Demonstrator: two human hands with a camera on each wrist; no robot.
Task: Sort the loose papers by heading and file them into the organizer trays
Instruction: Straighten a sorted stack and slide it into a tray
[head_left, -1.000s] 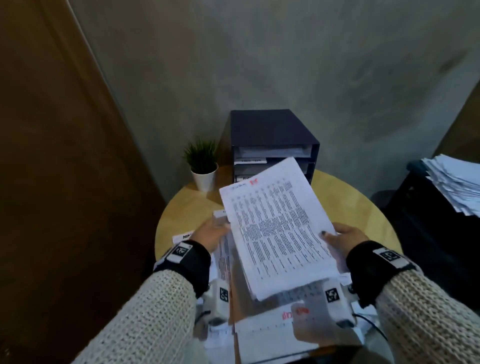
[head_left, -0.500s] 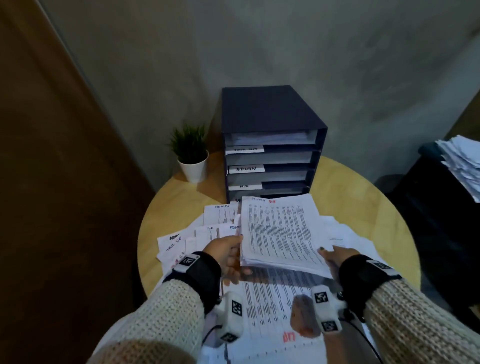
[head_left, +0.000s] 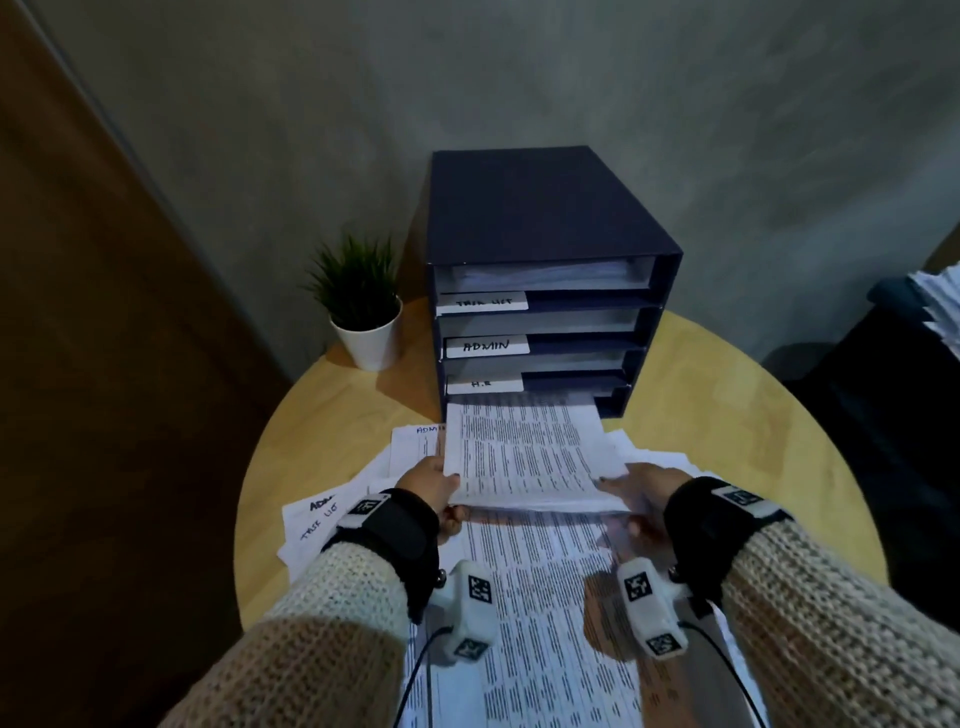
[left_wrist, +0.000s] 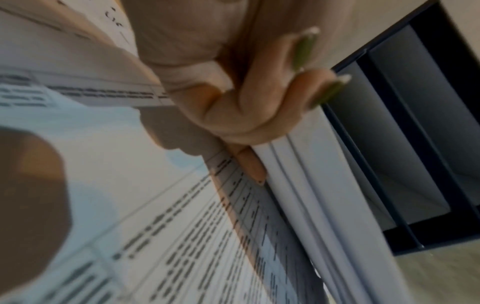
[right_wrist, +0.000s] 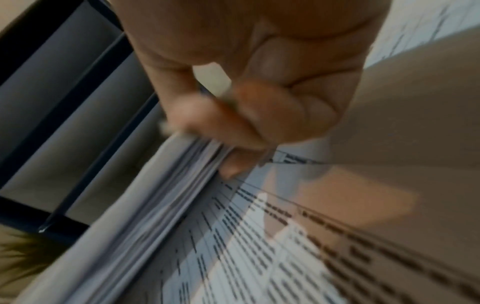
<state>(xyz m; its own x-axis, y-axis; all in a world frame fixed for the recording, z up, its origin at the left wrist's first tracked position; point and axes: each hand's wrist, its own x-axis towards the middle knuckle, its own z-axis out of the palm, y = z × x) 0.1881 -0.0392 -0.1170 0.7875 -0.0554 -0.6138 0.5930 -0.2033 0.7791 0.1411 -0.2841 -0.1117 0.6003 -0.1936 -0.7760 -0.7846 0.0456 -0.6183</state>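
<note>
One dark organizer (head_left: 550, 208) at the far side, four slots showing, three white labels (head_left: 483, 301) on its left front edges. One potted plant (head_left: 363, 312) to its left. One round table (head_left: 727, 395). Two hands, left (head_left: 428, 486) and right (head_left: 641, 491). One held stack of papers (head_left: 524, 452); the loose sheets (head_left: 322, 514) overlap too much to count.

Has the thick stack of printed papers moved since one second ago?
Yes. The thick stack of printed papers moved down and forward, toward the dark blue organizer; its far edge now reaches the bottom tray opening.
</note>
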